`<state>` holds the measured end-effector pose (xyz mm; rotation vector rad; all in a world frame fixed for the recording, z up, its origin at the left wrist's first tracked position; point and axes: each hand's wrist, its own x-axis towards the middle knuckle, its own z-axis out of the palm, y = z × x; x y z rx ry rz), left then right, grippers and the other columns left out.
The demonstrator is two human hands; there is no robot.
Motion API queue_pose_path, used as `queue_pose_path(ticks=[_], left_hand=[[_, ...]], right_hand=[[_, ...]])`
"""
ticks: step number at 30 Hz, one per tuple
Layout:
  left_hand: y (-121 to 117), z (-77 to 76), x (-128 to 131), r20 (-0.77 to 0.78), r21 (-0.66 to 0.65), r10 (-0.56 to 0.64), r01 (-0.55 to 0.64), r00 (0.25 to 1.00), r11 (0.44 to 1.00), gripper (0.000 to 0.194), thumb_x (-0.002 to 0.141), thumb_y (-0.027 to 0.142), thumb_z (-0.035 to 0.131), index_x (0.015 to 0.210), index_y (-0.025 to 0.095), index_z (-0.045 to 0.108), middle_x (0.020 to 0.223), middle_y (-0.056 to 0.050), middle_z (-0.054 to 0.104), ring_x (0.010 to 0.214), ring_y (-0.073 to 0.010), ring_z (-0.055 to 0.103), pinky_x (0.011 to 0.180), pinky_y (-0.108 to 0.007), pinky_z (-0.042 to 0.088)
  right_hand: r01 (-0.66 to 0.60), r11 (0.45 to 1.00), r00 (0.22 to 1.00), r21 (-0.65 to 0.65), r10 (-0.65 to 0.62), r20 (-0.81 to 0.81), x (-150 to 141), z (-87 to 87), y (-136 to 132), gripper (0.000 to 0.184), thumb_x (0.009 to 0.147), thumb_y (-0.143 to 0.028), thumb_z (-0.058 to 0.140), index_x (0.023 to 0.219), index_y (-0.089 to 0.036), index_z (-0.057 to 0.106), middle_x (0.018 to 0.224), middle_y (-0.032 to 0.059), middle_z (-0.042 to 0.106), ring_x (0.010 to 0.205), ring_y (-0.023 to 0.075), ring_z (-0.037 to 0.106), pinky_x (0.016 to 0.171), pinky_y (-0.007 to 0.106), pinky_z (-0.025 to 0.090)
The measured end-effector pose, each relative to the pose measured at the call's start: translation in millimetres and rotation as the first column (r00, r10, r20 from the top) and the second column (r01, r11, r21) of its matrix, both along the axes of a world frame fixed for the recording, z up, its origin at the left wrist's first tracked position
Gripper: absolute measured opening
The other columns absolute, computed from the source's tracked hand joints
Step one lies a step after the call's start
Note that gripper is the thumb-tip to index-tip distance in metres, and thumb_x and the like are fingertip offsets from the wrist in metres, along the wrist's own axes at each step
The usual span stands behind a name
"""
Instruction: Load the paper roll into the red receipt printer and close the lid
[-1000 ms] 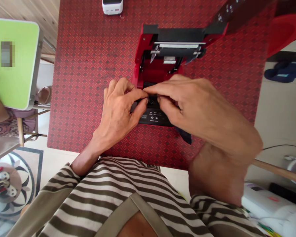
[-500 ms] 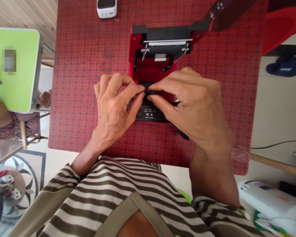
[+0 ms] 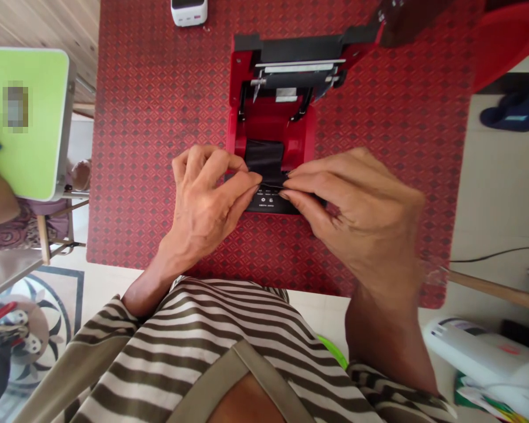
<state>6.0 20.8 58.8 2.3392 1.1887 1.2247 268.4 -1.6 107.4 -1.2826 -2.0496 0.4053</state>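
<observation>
Where boxy red device (image 3: pixel 237 82) gapes, L hand (image 3: pixel 205 192) & R hand (image 3: pixel 357 202) pinch smooth blk strip (image 3: pixel 264 155), prob. film.

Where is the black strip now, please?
In the head view, the black strip is near the middle, in the open red machine, its near end pinched by the left hand and the right hand beside the button panel.

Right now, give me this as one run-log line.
left hand: pinching black strip, left side; right hand: pinching right side; red printer: open
</observation>
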Motion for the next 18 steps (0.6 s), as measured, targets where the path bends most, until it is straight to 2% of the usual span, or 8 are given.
queue_pose_path(ticks=[3,5,8,12,15,18], left_hand=[[-1.2,-0.7,-4.4,-0.051,-0.090,-0.019,0.015,0.999,0.996,0.013,0.123,0.054,0.085,0.134,0.049,0.090,0.129,-0.008,0.088,0.127,-0.0443,0.073,0.116,-0.077,0.051],[-2.8,2.2,-6.7,-0.083,-0.062,-0.022,0.017,0.996,0.998,0.017,0.122,0.056,0.087,0.137,0.049,0.091,0.130,-0.009,0.088,0.127,-0.0453,0.073,0.116,-0.078,0.054],[-7.8,12.1,-6.4,-0.142,0.048,0.002,0.005,0.990,0.999,0.018,0.125,0.051,0.085,0.140,0.044,0.091,0.127,-0.009,0.089,0.121,-0.0415,0.075,0.109,-0.070,0.058],[-15.4,21.4,-0.1,-0.196,0.079,0.046,-0.031,0.979,0.996,0.017,0.131,0.026,0.079,0.137,0.035,0.092,0.126,-0.004,0.090,0.124,-0.0301,0.080,0.115,-0.055,0.057],[-16.8,17.0,3.1,-0.203,0.127,0.054,-0.028,0.978,0.991,0.018,0.131,0.023,0.079,0.135,0.036,0.092,0.120,-0.002,0.088,0.121,-0.0267,0.079,0.115,-0.050,0.056],[-15.2,10.7,2.2,-0.198,0.154,0.050,-0.019,0.979,0.988,0.015,0.132,0.027,0.080,0.137,0.036,0.090,0.117,-0.001,0.087,0.118,-0.0255,0.079,0.115,-0.048,0.056]], right_hand=[[-0.001,1.000,0.999,0.021,0.001,0.044,0.7,-1.2,-9.4,0.033,0.121,-0.016,0.079,0.124,-0.045,0.097,0.127,0.0017,0.099,0.114,0.0359,0.091,0.102,0.061,0.073],[-0.010,0.999,0.997,0.045,0.006,0.082,1.1,-2.4,-14.3,0.037,0.122,-0.014,0.077,0.130,-0.045,0.095,0.134,0.0007,0.099,0.118,0.0350,0.091,0.105,0.061,0.074],[-0.038,0.994,0.992,0.106,0.025,0.120,3.4,-6.3,-16.9,0.039,0.122,-0.012,0.077,0.137,-0.045,0.092,0.141,-0.0005,0.099,0.122,0.0332,0.092,0.107,0.060,0.075],[-0.098,0.968,0.989,0.230,0.069,0.131,6.2,-14.1,-13.4,0.035,0.119,-0.008,0.082,0.141,-0.034,0.089,0.138,0.0045,0.099,0.118,0.0313,0.093,0.101,0.054,0.078],[-0.077,0.958,0.993,0.278,0.048,0.110,4.5,-17.7,-12.5,0.033,0.117,-0.005,0.084,0.136,-0.031,0.089,0.134,0.0052,0.100,0.113,0.0300,0.094,0.100,0.051,0.079],[-0.074,0.963,0.994,0.260,0.050,0.099,3.8,-13.3,-14.1,0.031,0.120,-0.008,0.081,0.136,-0.033,0.090,0.135,0.0047,0.100,0.113,0.0299,0.095,0.100,0.052,0.080]])
